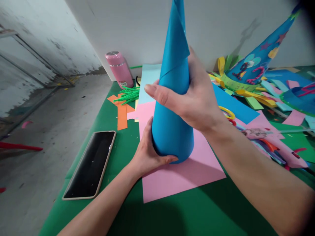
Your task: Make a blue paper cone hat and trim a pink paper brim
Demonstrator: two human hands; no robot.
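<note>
A blue paper cone [173,124] stands upright over a pink sheet of paper [197,168], its wide end down. Near the top, a loose flap of the rolled paper juts out on the right. My left hand [150,150] grips the cone low on its left side, thumb across the bottom edge. Higher up, my right hand [194,95] is wrapped round the cone from the right, with the thumb across its front and the other fingers hidden behind. Whether the cone's base touches the pink sheet I cannot tell for sure.
On the green table [118,203] lie a phone [91,165], green pipe cleaners [126,95] and orange paper strips [122,114]. A pink bottle [119,70] stands at the back. To the right are a decorated cone hat [261,62], a pink glue gun [256,132] and coloured paper strips [256,102].
</note>
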